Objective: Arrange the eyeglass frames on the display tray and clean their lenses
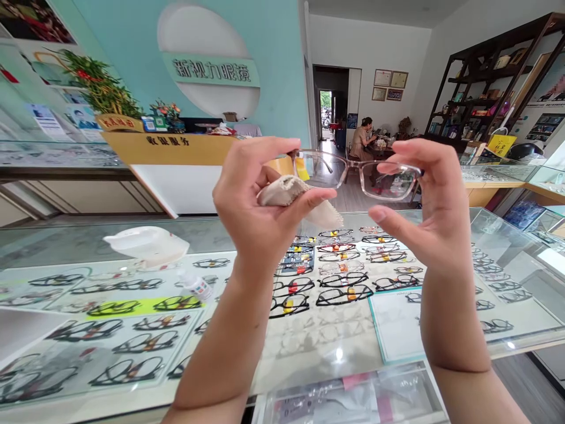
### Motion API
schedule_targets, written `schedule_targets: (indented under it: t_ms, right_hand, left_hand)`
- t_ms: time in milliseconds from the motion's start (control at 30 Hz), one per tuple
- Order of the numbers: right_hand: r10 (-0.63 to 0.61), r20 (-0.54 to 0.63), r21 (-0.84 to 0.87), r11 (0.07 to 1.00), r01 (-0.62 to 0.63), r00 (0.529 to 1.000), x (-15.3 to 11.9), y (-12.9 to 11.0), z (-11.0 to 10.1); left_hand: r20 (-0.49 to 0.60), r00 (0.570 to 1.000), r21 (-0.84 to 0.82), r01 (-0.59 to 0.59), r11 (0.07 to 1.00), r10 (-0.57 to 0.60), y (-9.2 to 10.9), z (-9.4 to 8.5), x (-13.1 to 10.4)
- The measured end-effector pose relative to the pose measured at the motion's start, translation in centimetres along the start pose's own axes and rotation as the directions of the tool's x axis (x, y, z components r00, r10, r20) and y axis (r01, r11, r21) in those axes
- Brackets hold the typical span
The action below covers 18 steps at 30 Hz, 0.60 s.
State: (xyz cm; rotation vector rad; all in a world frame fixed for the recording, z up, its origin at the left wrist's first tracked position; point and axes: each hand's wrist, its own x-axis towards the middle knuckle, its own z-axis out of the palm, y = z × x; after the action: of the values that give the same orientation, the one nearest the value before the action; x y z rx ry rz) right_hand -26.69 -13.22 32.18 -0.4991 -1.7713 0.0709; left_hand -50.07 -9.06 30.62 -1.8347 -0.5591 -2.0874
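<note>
A pair of clear-framed eyeglasses [353,164] is held up at chest height above the counter, with a yellow sticker on one lens. My left hand [260,200] grips the glasses at their left end and also has a crumpled beige cleaning cloth [286,191] between thumb and fingers, its jagged edge hanging down. My right hand [441,206] is closed around the right end of the frame. One of its fingertips shows at the right lens, while its thumb stands apart below the rim. The folded-back temples are partly hidden.
Below lies a glass display counter [318,338] with rows of eyeglasses. On it are a white plastic tray [148,244], a small white bottle [196,287] and a teal-edged white board [397,327]. A seated person [362,139] is far back near dark shelves [485,73].
</note>
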Motion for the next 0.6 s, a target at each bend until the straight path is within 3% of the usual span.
schedule_targets:
  t_ms: [100,267,433,600]
  right_hand:
    - [-0.030,-0.088,-0.076,0.997,0.024,0.996,-0.1,0.1,0.5]
    - [0.004,-0.144,-0.138,0.990,-0.024,0.990,-0.3,0.3,0.7]
    - [0.031,-0.192,-0.128,0.990,-0.056,0.981,-0.4,0.1,1.2]
    - [0.082,-0.231,-0.122,0.986,-0.112,0.970,-0.4,-0.6,1.4]
  left_hand:
    - [-0.062,0.997,-0.001,0.035,0.999,-0.035,0.2,0.0,0.0]
    - [-0.015,0.975,0.044,0.221,0.974,-0.221,1.2,-0.1,-0.2]
    - [-0.104,0.982,0.007,0.158,0.987,-0.157,1.8,0.4,-0.2]
    - [-0.120,0.977,-0.005,0.179,0.984,-0.178,2.0,1.0,-0.2]
